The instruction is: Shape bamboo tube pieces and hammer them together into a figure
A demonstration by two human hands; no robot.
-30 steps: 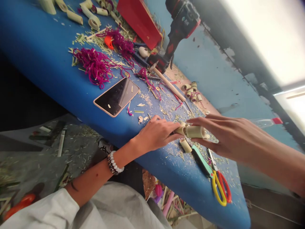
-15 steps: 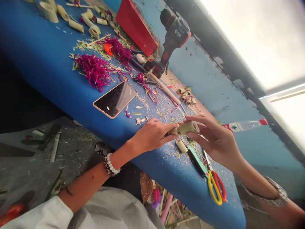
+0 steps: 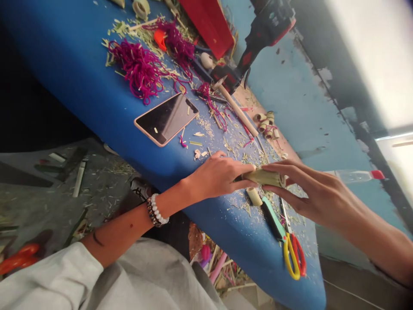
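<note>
Bamboo segment [image 3: 264, 177] is held over the blue table [image 3: 97, 107], gripped by both hands: the left hand [image 3: 219, 178] curled around one end, the right hand [image 3: 309, 189] pinching the other. A short bamboo piece [image 3: 254, 196] lies just below, near red-and-yellow scissors [image 3: 293, 257].

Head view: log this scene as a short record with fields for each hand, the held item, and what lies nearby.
Left hand: left hand grips one end of the reed tube
Right hand: right hand grips the other end
Nearby: short tube piece; scissors
Also present: phone; magenta yarn; drill
Surface: blue table, strewn with shavings
</note>
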